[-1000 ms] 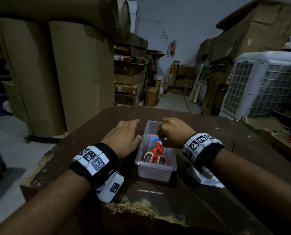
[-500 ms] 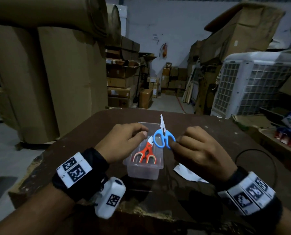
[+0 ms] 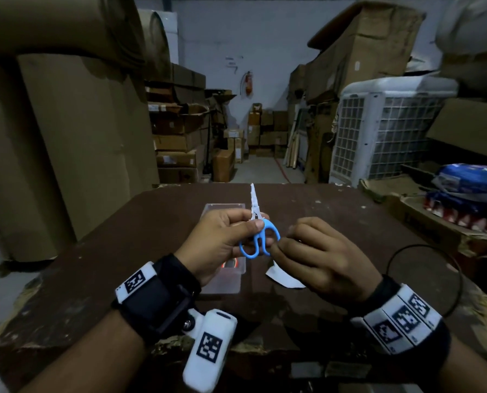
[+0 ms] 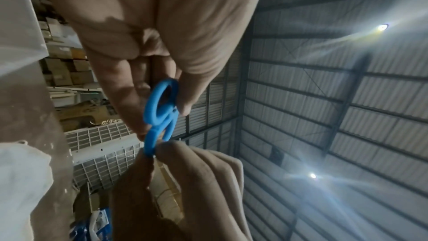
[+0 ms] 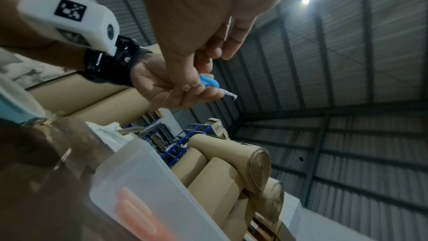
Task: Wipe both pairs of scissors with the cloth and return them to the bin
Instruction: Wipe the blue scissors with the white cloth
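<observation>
Blue scissors held up between both my hands, above the bin.

My left hand (image 3: 219, 242) pinches the blue scissors (image 3: 257, 236) near the pivot, blade pointing up; my right hand (image 3: 318, 256) has its fingers (image 4: 166, 150) curled onto one handle loop. Below on the worktop (image 3: 350, 222), the clear bin (image 3: 225, 282) holds the orange scissors (image 5: 136, 208), and the white cloth (image 3: 283, 277) lies just beside it.
</observation>
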### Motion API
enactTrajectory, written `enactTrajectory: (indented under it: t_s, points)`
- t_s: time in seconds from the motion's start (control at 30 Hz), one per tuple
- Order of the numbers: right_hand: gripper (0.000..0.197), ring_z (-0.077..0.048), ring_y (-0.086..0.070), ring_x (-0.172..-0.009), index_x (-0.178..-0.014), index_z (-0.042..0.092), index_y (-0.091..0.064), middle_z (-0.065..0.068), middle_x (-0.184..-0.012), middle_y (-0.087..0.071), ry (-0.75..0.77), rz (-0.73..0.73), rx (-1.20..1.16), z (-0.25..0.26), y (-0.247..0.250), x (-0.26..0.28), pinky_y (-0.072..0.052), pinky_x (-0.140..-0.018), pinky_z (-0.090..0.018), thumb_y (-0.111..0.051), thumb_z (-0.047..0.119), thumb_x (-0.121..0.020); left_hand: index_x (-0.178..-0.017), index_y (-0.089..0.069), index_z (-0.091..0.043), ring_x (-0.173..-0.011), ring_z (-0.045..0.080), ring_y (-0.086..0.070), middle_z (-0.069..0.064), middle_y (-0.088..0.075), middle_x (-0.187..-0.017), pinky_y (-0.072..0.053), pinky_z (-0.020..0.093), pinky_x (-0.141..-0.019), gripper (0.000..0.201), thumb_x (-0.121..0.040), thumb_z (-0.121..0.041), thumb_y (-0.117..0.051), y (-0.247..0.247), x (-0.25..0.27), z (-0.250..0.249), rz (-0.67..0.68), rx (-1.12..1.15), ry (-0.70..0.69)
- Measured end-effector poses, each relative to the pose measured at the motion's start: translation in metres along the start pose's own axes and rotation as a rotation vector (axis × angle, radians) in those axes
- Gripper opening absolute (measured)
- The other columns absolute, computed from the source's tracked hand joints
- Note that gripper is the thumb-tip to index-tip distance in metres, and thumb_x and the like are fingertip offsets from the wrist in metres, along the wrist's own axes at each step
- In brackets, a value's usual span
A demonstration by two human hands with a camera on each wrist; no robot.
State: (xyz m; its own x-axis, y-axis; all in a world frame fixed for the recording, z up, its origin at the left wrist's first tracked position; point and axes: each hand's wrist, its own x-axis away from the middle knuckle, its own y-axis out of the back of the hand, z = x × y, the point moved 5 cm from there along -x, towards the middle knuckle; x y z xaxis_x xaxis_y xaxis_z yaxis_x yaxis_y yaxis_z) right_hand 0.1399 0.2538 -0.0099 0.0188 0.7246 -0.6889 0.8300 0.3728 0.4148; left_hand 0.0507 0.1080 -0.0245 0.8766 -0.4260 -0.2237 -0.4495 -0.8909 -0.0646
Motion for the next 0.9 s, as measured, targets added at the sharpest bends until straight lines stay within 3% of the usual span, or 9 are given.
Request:
enactTrajectory:
  t_s: [0.1, 0.2, 0.3, 0.37, 0.5, 0.6, 0.73, 0.8, 0.9]
  points:
    - [0.015, -0.025, -0.064, -0.082, -0.101, 0.004, -0.076, -0.005, -0.095, -0.073, -0.22, 0.004, -0.216, -0.021, -0.001, 0.004, -0.049, -0.077, -0.036, -0.073, 0.014, -0.09, -0.104, -0.074, -0.002, -0.076, 0.02, -0.074, 0.012, -0.077, -0.092, -0.059, 0.026, -0.065, 0.016, -0.095, -0.008, -0.063, 0.004, -0.009, -0.003, -0.035, -0.032, -0.014]
    - [0.037, -0.014, -0.07, -0.096, -0.119, 0.009, -0.07, 0.0, -0.114, -0.073, -0.664, -0.071, -0.6, -0.057, -0.008, 0.014, -0.055, -0.085, -0.03, -0.076, 0.024, -0.086, -0.104, -0.075, -0.004, -0.074, 0.019, -0.072, 0.015, -0.077, -0.09, -0.06, 0.026, -0.063, 0.015, -0.095, -0.007, -0.064, 0.009, -0.021, -0.013, -0.049, -0.108, -0.052]
    - [0.043, -0.028, -0.073, -0.094, -0.129, 0.012, -0.061, -0.012, -0.116, -0.073, -1.227, -0.174, -1.326, -0.094, -0.036, 0.021, -0.06, -0.082, -0.035, -0.062, 0.027, -0.089, -0.106, -0.075, -0.005, -0.068, 0.019, -0.07, 0.019, -0.075, -0.089, -0.059, 0.027, -0.056, 0.015, -0.095, -0.008, -0.064, 0.012, -0.041, -0.026, -0.059, -0.221, -0.066]
    - [0.046, -0.033, -0.074, -0.09, -0.13, 0.011, -0.057, -0.019, -0.116, -0.072, -1.393, -0.11, -1.56, -0.112, -0.051, 0.02, -0.061, -0.079, -0.039, -0.06, 0.034, -0.089, -0.103, -0.074, -0.004, -0.064, 0.021, -0.066, 0.02, -0.072, -0.086, -0.058, 0.026, -0.052, 0.012, -0.095, -0.008, -0.065, 0.013, -0.056, -0.034, -0.061, -0.255, -0.073]
    - [0.042, -0.032, -0.074, -0.082, -0.129, 0.004, -0.056, -0.027, -0.113, -0.07, -1.466, 0.168, -1.542, -0.14, -0.074, 0.025, -0.062, -0.074, -0.039, -0.056, 0.03, -0.096, -0.094, -0.072, -0.005, -0.059, 0.016, -0.069, 0.012, -0.073, -0.076, -0.061, 0.029, -0.053, 0.007, -0.095, -0.006, -0.065, 0.013, -0.087, -0.041, -0.039, -0.265, -0.058]
    - [0.03, -0.023, -0.074, -0.079, -0.127, 0.01, -0.059, -0.018, -0.109, -0.073, -1.396, 0.456, -1.323, -0.156, -0.089, 0.046, -0.06, -0.064, -0.028, -0.057, 0.02, -0.099, -0.096, -0.072, -0.004, -0.058, 0.013, -0.071, 0.01, -0.075, -0.074, -0.06, 0.027, -0.052, 0.007, -0.095, -0.005, -0.065, 0.014, -0.103, -0.035, -0.036, -0.25, -0.046]
    - [0.04, -0.01, -0.069, -0.093, -0.129, 0.02, -0.064, 0.003, -0.109, -0.074, -1.026, 0.947, -0.532, -0.17, -0.105, 0.079, -0.055, -0.085, -0.025, -0.071, 0.03, -0.091, -0.104, -0.072, -0.001, -0.065, 0.017, -0.073, 0.014, -0.077, -0.084, -0.06, 0.028, -0.059, 0.013, -0.093, -0.006, -0.067, 0.012, -0.111, -0.017, -0.026, -0.211, -0.041]
    - [0.041, -0.01, -0.066, -0.102, -0.127, 0.021, -0.064, 0.003, -0.115, -0.072, -0.982, 1.08, -0.429, -0.162, -0.111, 0.094, -0.052, -0.092, -0.025, -0.073, 0.03, -0.088, -0.112, -0.068, 0.004, -0.069, 0.018, -0.075, 0.019, -0.077, -0.091, -0.061, 0.026, -0.059, 0.022, -0.092, -0.003, -0.068, 0.01, -0.112, -0.008, -0.021, -0.183, -0.055]
    - [0.038, -0.012, -0.067, -0.103, -0.12, 0.022, -0.069, 0.002, -0.114, -0.072, -0.974, 1.143, -0.442, -0.152, -0.12, 0.112, -0.053, -0.09, -0.027, -0.075, 0.036, -0.086, -0.114, -0.067, 0.008, -0.071, 0.014, -0.075, 0.016, -0.077, -0.09, -0.054, 0.018, -0.056, 0.026, -0.089, 0.0, -0.069, 0.01, -0.11, 0.007, -0.047, -0.164, -0.098]
